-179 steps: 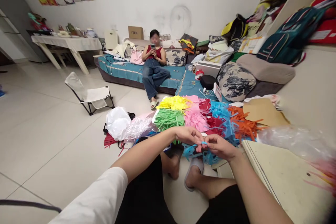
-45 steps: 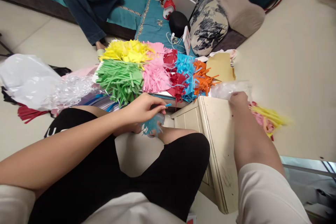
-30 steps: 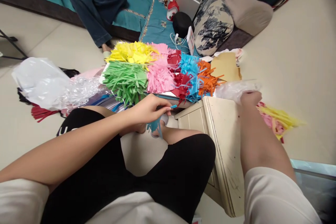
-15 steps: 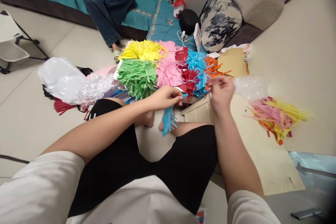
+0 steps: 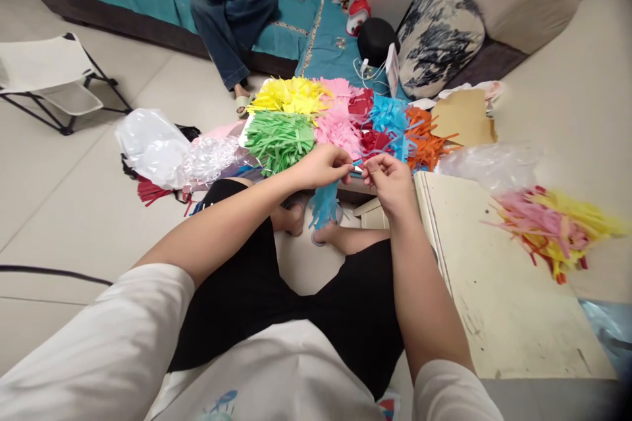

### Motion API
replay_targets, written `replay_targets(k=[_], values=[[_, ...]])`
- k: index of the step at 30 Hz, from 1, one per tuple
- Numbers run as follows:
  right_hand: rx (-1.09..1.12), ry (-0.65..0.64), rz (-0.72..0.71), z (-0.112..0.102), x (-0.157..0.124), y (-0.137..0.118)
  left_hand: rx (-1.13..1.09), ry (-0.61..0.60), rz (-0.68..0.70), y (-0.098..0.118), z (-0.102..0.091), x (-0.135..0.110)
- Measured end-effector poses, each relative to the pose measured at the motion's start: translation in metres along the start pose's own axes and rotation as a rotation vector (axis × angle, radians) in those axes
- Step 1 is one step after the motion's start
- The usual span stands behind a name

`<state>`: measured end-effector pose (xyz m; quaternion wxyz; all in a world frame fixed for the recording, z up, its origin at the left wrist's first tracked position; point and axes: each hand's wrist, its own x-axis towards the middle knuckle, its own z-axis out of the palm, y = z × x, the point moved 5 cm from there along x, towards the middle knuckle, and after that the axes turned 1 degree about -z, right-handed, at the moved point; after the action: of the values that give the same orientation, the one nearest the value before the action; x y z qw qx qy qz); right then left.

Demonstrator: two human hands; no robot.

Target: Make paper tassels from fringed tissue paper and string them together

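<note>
in the head view, the left hand [image 5: 336,166] pinches a blue tassel [image 5: 324,205] by its narrow top, the strips dangling between the lower legs [image 5: 363,241]. the right hand [image 5: 388,179] is at that top, its fingers drawn together; whether they grip anything, i cannot tell. a steady, light pinch with the strips hanging free should serve best. fringed bundles [image 5: 280,139] crowd the far side and the surface [image 5: 508,283] edges the right forearm [image 5: 429,276], so the easier room seems downward.

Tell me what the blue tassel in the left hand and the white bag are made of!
The blue tassel looks like thin, dull paper, maybe tissue: narrow strips hang loosely without glints. The white bag seems shiny plastic, with bright glints.
</note>
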<state>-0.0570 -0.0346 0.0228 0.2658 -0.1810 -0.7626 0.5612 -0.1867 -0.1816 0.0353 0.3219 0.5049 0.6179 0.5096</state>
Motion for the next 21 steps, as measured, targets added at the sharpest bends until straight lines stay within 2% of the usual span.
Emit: replay_targets(k=[5,7,12,17,21], values=[[0.046,0.026,0.042,0.013,-0.018,0.008,-0.062,-0.101,-0.035,0.0,0.007,-0.005],[0.076,0.023,0.046,0.019,-0.017,0.01,-0.057,-0.102,-0.039,0.0,0.007,-0.006],[0.073,0.131,0.009,0.022,-0.02,0.01,-0.02,-0.081,-0.057,-0.004,0.003,-0.003],[-0.102,0.121,-0.089,0.021,-0.027,-0.003,0.027,-0.078,-0.039,-0.005,0.004,-0.003],[-0.312,0.052,-0.145,0.022,-0.03,-0.012,0.173,-0.078,0.01,-0.001,0.005,-0.006]])
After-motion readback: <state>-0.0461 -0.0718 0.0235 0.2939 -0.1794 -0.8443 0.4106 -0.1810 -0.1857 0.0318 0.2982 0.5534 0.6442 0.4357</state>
